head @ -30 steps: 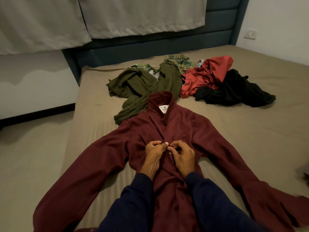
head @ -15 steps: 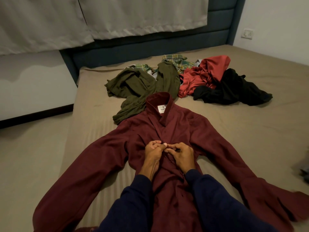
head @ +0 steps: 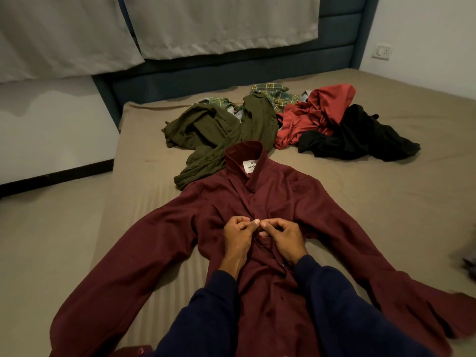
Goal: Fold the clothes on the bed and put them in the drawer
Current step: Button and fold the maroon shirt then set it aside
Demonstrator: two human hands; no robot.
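A maroon long-sleeved shirt (head: 283,199) lies spread face up on the bed (head: 386,191), sleeves out to both sides and collar standing up with a white label. My left hand (head: 238,234) and my right hand (head: 282,237) meet at the middle of its chest. Both pinch the front placket with thumb and fingertips, the thumbs nearly touching. Beyond the collar lies a pile of unfolded clothes: an olive green garment (head: 213,132), a green plaid shirt (head: 273,92), a red garment (head: 314,112) and a black garment (head: 360,135). No drawer is in view.
A dark blue padded headboard (head: 231,73) runs behind the bed, with grey curtains (head: 206,24) hanging over it. The floor (head: 38,240) lies left of the mattress edge. A wall socket (head: 382,50) sits at the upper right. Something grey (head: 470,261) pokes in at the right edge.
Both hands have shifted slightly up the shirt front while still pinching the placket; my view has moved a little to the right. The shirt and the pile lie as before.
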